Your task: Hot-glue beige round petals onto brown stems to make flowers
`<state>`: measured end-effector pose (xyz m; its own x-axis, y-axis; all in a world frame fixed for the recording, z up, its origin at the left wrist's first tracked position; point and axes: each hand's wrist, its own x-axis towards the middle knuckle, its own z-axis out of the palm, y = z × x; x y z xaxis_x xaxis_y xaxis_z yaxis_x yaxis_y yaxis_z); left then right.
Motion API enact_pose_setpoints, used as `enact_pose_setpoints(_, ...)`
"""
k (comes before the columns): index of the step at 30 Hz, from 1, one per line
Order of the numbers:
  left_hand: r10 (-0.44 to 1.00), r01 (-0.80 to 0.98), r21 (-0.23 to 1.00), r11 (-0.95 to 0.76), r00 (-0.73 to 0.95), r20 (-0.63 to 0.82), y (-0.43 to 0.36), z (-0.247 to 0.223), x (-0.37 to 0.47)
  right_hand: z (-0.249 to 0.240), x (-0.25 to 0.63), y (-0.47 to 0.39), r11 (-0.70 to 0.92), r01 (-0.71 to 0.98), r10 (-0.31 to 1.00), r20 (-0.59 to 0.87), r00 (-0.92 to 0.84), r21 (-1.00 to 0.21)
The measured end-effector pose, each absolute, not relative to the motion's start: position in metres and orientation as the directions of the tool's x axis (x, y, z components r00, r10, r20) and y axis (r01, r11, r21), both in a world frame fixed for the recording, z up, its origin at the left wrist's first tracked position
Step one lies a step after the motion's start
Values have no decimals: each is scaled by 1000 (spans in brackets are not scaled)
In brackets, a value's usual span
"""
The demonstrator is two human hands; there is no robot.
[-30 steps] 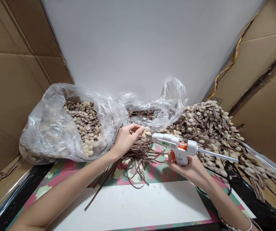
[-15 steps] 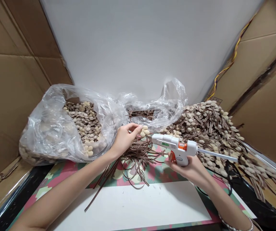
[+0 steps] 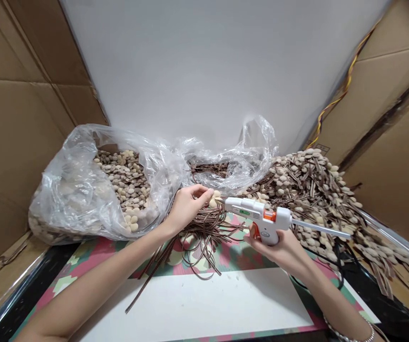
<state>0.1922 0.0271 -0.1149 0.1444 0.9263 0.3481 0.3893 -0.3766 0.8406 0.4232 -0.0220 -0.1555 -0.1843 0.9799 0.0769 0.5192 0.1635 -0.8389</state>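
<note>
Pale grey panel point(image 3: 197, 71) stands upright. Creased left cardboard wall point(image 3: 12, 137) noted left of the panel; right cardboard wall point(image 3: 400, 175), dark-streaked, to its right. Twisted yellow-and-dark wire point(image 3: 349, 78) slants along the panel's right edge, its lower stretch bent

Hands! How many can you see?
2. The right hand grips the white glue gun. The left hand is to its left, pinching a pale petalled piece near the nozzle. No other hands show.
</note>
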Motion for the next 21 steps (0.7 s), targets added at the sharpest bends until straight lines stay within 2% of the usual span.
enact_pose_setpoints(8, 932, 437, 825, -359, 118, 343, 31, -115, 190, -162, 427, -20, 174, 504, 976, 82, -201, -846)
enact_pose_setpoints(21, 930, 379, 850, -365, 109, 350, 32, -116, 189, -164, 428, -19, 232, 512, 965, 127, -231, -827)
